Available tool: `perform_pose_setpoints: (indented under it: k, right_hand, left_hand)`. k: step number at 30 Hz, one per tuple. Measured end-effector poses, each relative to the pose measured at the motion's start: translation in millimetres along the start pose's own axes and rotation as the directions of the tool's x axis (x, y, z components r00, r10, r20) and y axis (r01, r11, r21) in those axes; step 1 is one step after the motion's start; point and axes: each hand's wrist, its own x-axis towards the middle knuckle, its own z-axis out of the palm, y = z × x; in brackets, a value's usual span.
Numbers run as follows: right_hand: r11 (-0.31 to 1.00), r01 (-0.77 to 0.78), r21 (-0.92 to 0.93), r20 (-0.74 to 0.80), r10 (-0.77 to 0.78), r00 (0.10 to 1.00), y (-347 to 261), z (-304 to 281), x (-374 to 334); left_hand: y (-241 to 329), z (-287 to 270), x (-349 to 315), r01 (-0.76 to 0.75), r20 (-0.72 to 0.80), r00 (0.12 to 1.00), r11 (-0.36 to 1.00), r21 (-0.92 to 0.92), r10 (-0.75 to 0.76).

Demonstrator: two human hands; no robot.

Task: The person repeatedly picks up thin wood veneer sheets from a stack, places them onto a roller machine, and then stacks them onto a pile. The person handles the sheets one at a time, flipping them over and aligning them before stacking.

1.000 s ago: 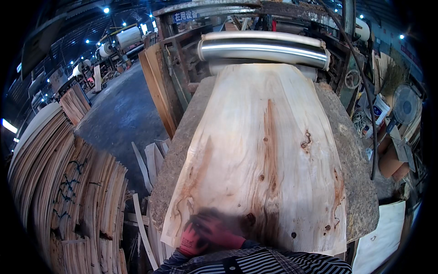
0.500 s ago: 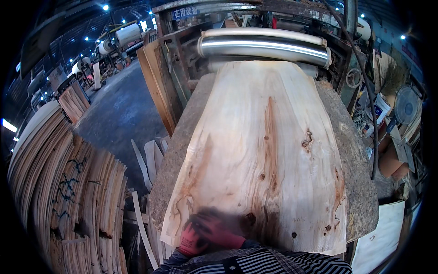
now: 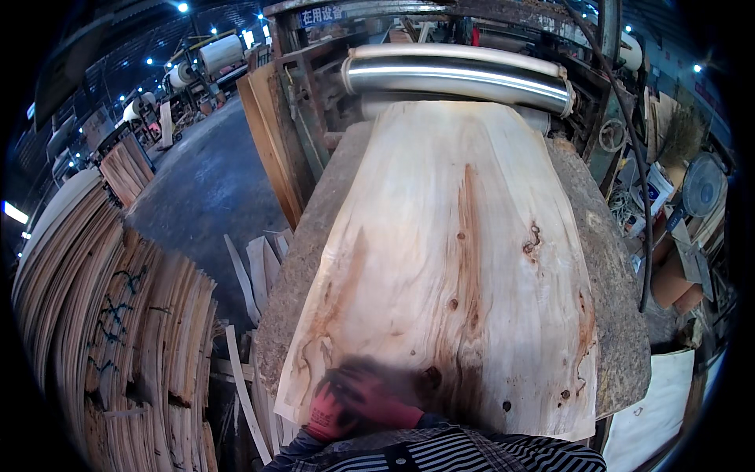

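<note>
A broad sheet of pale wood veneer (image 3: 393, 259), streaked brown and marked with knots, lies on a rough worktable (image 3: 303, 259) in front of me. Its far edge reaches up to a shiny metal roller (image 3: 460, 80). At the sheet's near left corner my two hands are together, in pink gloves with dark fingers. My left hand (image 3: 327, 414) is outermost, beside the sheet's edge. Overlapping it from the right is my right hand (image 3: 373, 400). The fingers are dark and blurred, so I cannot make out their pose or anything held.
Layered veneer sheets (image 3: 149, 338) stand stacked on the left, with loose wood strips (image 3: 245, 393) between them and the table. A board (image 3: 267, 134) leans by the machine frame. On the right are a dark hanging rod (image 3: 641, 189), a fan (image 3: 702, 185) and a pale sheet (image 3: 649, 405).
</note>
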Motion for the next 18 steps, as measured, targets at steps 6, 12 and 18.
perform_pose_setpoints:
  k: [6,12,18]
  right_hand:
    - [1.0,0.012,-0.018,0.021,-0.012,1.0,-2.0,-2.7,1.0]
    - [0.999,-0.006,-0.041,0.047,0.008,0.999,-5.1,-5.8,1.1]
    - [0.999,0.031,-0.03,0.011,-0.031,0.999,-3.8,-4.8,1.6]
  left_hand:
    - [-3.3,5.1,-3.9,0.007,0.003,1.0,1.0,-0.001,-0.007]
    - [-5.1,8.9,-5.8,0.013,0.002,1.0,1.0,0.008,-0.013]
    - [-6.8,9.5,-7.5,-0.001,-0.008,1.0,1.0,0.001,0.001]
